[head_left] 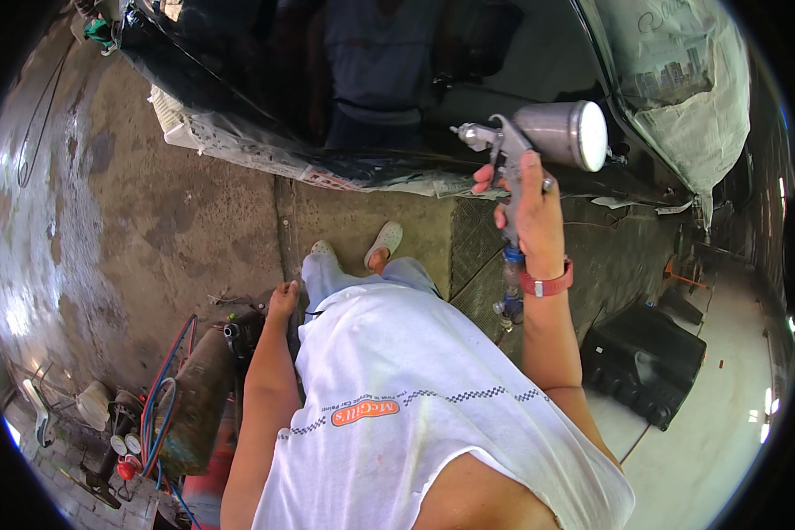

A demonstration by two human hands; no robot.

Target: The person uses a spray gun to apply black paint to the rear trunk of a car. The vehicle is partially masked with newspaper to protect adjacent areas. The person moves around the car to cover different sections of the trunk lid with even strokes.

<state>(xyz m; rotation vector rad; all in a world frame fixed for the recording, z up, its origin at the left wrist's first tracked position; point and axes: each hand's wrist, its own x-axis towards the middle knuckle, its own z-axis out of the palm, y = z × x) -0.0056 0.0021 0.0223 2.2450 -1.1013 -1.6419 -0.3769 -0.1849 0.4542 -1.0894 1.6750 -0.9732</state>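
Note:
My right hand (pixel 539 212) is closed round the grip of a metal spray gun (pixel 512 146). A grey cup with a white, bright end (pixel 594 136) is mounted on the gun, and its nozzle points left. A blue fitting and a small valve (pixel 510 296) hang below the grip, beside my red wristband (pixel 548 281). The gun is held in front of a glossy black car panel (pixel 371 79); I cannot tell the gap between them. My left hand (pixel 283 300) hangs low by my left hip, its fingers curled. Whatever it may hold is hidden.
Plastic and paper masking (pixel 698 106) covers parts of the car. Gas cylinders (pixel 194 397) with red and blue hoses stand at lower left. A black moulded part (pixel 645 362) lies on the right. Wet, stained concrete (pixel 150 203) stretches left.

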